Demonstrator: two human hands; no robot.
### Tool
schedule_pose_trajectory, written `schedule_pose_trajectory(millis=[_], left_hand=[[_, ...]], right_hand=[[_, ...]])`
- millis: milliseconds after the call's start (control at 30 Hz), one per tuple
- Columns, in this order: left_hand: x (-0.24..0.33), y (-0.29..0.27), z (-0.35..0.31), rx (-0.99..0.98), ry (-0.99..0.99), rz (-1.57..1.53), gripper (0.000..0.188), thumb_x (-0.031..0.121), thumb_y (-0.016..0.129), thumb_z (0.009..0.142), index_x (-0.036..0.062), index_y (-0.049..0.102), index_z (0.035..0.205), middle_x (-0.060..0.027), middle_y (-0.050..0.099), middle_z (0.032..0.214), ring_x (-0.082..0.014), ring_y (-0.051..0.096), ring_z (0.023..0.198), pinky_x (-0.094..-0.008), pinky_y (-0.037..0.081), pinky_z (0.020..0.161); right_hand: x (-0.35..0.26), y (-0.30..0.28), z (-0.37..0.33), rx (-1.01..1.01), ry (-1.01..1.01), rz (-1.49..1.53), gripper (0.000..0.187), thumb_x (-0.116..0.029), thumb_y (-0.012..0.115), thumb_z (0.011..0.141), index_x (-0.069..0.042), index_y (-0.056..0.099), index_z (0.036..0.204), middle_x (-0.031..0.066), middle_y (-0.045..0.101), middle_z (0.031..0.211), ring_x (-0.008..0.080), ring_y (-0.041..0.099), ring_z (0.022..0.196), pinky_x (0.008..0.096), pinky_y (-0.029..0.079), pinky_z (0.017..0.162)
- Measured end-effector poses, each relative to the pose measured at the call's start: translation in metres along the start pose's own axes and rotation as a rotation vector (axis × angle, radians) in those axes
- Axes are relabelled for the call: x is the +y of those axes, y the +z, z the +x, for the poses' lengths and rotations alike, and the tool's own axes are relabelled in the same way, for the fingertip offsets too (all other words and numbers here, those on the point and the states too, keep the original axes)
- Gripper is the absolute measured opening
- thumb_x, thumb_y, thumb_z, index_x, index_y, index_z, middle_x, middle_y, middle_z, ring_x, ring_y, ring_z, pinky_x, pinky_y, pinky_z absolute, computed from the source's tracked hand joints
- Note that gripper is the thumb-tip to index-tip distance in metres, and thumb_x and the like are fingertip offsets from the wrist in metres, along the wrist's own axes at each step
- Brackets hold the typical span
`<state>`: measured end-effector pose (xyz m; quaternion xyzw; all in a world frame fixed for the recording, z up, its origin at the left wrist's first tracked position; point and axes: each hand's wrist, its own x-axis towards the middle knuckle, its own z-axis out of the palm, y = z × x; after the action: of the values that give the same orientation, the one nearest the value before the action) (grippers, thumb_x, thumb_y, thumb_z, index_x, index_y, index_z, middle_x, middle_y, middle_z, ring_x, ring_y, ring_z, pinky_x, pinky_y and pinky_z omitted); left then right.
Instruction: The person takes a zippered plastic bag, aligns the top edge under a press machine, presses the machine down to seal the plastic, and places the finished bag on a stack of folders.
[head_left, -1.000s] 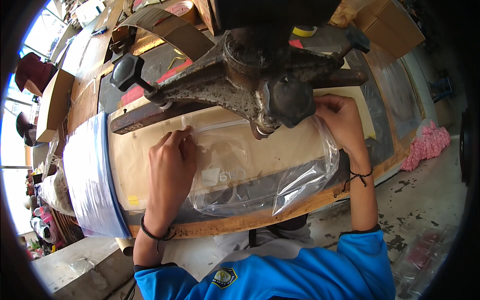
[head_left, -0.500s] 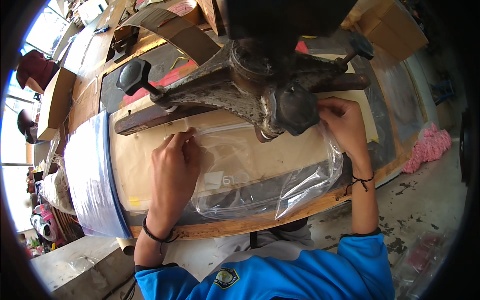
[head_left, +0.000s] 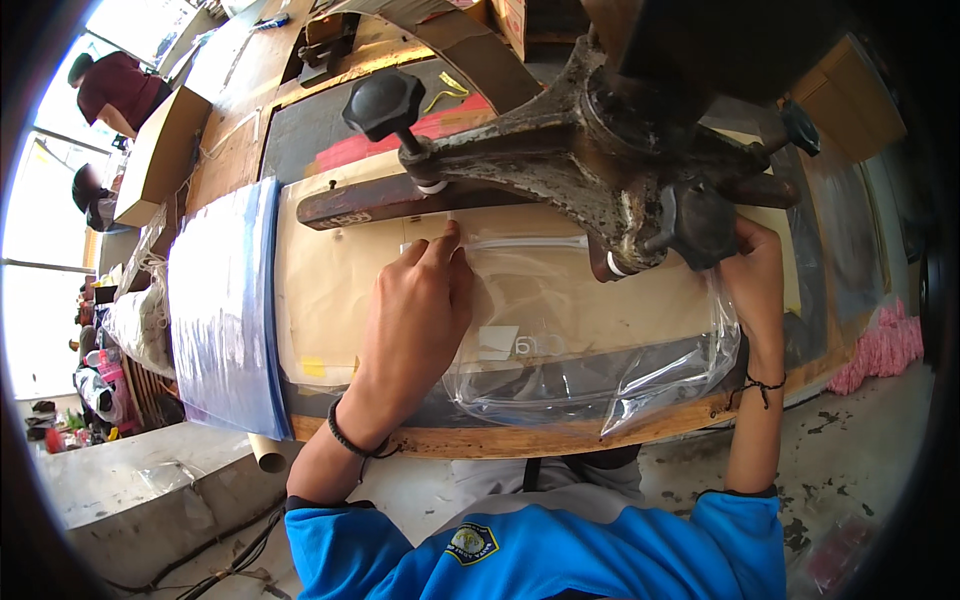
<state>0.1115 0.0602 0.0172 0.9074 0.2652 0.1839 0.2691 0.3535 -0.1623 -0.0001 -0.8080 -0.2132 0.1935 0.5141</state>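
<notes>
A clear plastic bag (head_left: 590, 390) with a white zip strip along its far edge lies over a brown sheet (head_left: 330, 290). My left hand (head_left: 415, 310) is at the bag's far left corner, fingers drawn together, the index fingertip on the film just below a metal bar (head_left: 400, 205). My right hand (head_left: 757, 290) is closed at the far right corner, its fingertips partly hidden behind a black knob (head_left: 697, 222). Above the bag stands a worn metal press head (head_left: 540, 145) carrying the bar.
A stack of clear plastic sheets (head_left: 225, 310) is at the table's left. Another black knob (head_left: 383, 103) juts out above the bar. A cardboard box (head_left: 160, 155) and a person in dark red (head_left: 118, 90) are at the far left. Pink stringy material (head_left: 880, 350) lies at the right.
The view has shifted, so the whole scene sits further right. My left index finger now reaches out straighter toward the bar. My right fingers are more hidden by the knob.
</notes>
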Motion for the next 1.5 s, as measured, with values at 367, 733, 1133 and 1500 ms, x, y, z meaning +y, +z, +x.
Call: schedule_pose_trajectory(millis=[367, 733, 1133, 1500], left_hand=[[-0.003, 0.002, 0.001, -0.012, -0.021, 0.006, 0.031, 0.001, 0.057, 0.088, -0.0081, 0.064, 0.117, -0.0267, 0.063, 0.084, -0.0423, 0.064, 0.070, -0.0476, 0.052, 0.066], [-0.006, 0.004, 0.003, 0.035, -0.003, 0.023, 0.030, -0.004, 0.058, 0.085, -0.0071, 0.067, 0.115, -0.0242, 0.065, 0.085, -0.0333, 0.065, 0.067, -0.0394, 0.051, 0.063], [-0.003, 0.005, 0.006, 0.037, 0.011, 0.007, 0.031, -0.001, 0.058, 0.087, -0.0056, 0.067, 0.116, -0.0209, 0.062, 0.078, -0.0313, 0.062, 0.062, -0.0400, 0.049, 0.061], [0.001, 0.003, 0.006, 0.036, -0.013, 0.050, 0.029, 0.000, 0.059, 0.089, -0.0041, 0.068, 0.116, -0.0193, 0.065, 0.079, -0.0231, 0.059, 0.059, -0.0341, 0.048, 0.060]], right_hand=[[-0.003, 0.001, -0.003, 0.015, 0.022, 0.008, 0.022, -0.010, 0.071, 0.088, 0.005, 0.073, 0.103, 0.0034, 0.071, 0.081, 0.0050, 0.060, 0.071, 0.0211, 0.047, 0.064], [-0.005, 0.001, -0.002, -0.007, 0.036, 0.016, 0.021, -0.010, 0.071, 0.087, 0.005, 0.073, 0.101, 0.0023, 0.069, 0.079, 0.0053, 0.059, 0.071, 0.0223, 0.046, 0.064], [0.008, -0.001, 0.004, 0.025, -0.074, -0.036, 0.020, -0.010, 0.072, 0.083, 0.003, 0.075, 0.098, 0.0051, 0.071, 0.079, 0.0075, 0.061, 0.071, 0.0241, 0.049, 0.065], [0.006, 0.000, 0.002, 0.017, -0.053, 0.003, 0.018, -0.010, 0.073, 0.084, 0.003, 0.075, 0.097, 0.0031, 0.070, 0.074, 0.0054, 0.059, 0.066, 0.0223, 0.046, 0.059]])
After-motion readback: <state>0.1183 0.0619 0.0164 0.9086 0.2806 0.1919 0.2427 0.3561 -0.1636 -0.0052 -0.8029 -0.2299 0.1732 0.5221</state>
